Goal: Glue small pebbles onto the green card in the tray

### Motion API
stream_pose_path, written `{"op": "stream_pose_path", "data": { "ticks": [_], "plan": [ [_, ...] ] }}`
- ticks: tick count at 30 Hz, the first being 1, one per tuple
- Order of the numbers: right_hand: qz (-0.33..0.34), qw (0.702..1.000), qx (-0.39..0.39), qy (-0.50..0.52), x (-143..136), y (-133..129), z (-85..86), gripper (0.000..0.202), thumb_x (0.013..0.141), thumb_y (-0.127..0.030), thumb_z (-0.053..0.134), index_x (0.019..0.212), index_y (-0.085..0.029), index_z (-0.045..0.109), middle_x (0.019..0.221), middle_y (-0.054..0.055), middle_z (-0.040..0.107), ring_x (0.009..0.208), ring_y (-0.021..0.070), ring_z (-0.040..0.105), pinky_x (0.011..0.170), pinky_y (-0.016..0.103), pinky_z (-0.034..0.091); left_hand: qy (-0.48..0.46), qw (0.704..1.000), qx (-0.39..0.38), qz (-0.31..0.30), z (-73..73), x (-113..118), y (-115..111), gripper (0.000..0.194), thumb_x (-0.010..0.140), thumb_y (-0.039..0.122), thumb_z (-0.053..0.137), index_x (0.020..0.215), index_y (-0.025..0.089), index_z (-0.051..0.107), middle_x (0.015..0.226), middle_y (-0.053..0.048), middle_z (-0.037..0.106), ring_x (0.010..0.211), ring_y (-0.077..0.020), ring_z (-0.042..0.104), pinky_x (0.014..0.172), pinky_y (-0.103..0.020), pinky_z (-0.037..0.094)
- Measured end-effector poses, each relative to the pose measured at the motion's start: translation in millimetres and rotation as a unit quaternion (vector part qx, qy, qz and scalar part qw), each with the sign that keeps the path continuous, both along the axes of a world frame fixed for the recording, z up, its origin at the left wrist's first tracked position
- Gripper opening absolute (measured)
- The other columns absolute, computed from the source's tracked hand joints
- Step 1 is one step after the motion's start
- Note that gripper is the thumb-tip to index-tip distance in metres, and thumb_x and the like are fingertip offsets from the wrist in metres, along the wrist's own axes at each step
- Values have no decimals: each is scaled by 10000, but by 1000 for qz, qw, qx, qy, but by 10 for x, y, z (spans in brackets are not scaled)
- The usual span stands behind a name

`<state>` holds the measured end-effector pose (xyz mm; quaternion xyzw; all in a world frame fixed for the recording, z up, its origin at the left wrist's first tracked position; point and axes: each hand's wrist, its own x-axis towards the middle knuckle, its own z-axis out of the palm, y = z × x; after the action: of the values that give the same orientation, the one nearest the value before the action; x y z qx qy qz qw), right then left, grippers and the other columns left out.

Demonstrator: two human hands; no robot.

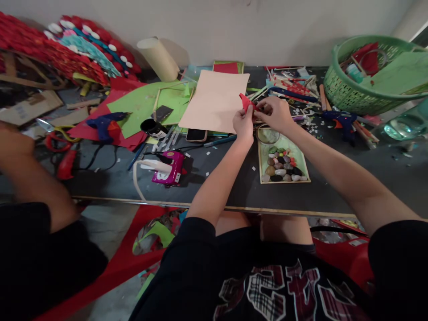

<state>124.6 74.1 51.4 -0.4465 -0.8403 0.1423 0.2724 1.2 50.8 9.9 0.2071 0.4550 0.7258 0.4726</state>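
Note:
Pinched in my left hand [244, 124] is a small red piece of paper [245, 102], its pointed end sticking up above the fingers. My right hand [274, 113] meets it from the right, with thumb and fingertips closed on the paper's other end. Both hands are raised over the table, close to the right edge of a large peach sheet [217, 98]. Just below my right hand lies a shallow tray [284, 179] with pebbles [281, 166] in several colours, and a round clear lid or ring [267, 135] at its top.
Left of my arms are a purple power strip [170, 168], a black cup [154, 129], a phone [196, 135], scissors [58, 136] and a blue glue gun [104, 125]. Another glue gun [341, 118] and a green basket [351, 96] stand right. A co-worker's arm [40, 178] reaches in at left.

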Motion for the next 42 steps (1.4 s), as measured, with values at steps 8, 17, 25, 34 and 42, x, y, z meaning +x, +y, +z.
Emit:
{"op": "stream_pose_path", "data": {
  "ticks": [8,17,25,34,42],
  "plan": [
    [22,997,70,-37,-42,-22,-62,300,1013,-366,491,1142,-194,699,1276,140,684,1186,312,634,1034,489,535,-73,997,-28,-22,176,77,-75,367,1057,214,551,698,190,477,621,45,551,664,-105,658,821,-262,577],
    [23,998,40,45,-56,91,-108,300,1025,-368,496,1085,-173,714,1115,139,722,1077,270,684,1009,437,557,-54,998,-24,8,92,3,-87,266,1044,228,579,787,187,522,691,37,618,707,-110,692,881,-296,609],
    [10,999,11,52,-124,54,-73,189,891,-283,678,995,-189,805,976,75,778,930,269,731,906,435,579,-36,999,-21,3,89,24,-88,262,1002,315,670,812,193,537,712,22,650,891,-172,769,946,-343,620],
    [-22,987,-31,153,101,502,-169,267,870,-358,730,1058,-176,786,1021,89,791,835,242,746,878,446,630,-10,1000,-11,15,31,-67,-69,417,902,549,758,851,206,527,813,5,655,1063,-208,753,1015,-374,619],
    [-81,992,13,95,110,341,-100,280,842,-454,758,950,-196,753,944,119,787,910,308,740,930,533,614,-8,1000,-15,19,54,-31,-106,437,889,579,755,860,213,519,785,10,615,1036,-212,740,1017,-394,610]
  ]
}}
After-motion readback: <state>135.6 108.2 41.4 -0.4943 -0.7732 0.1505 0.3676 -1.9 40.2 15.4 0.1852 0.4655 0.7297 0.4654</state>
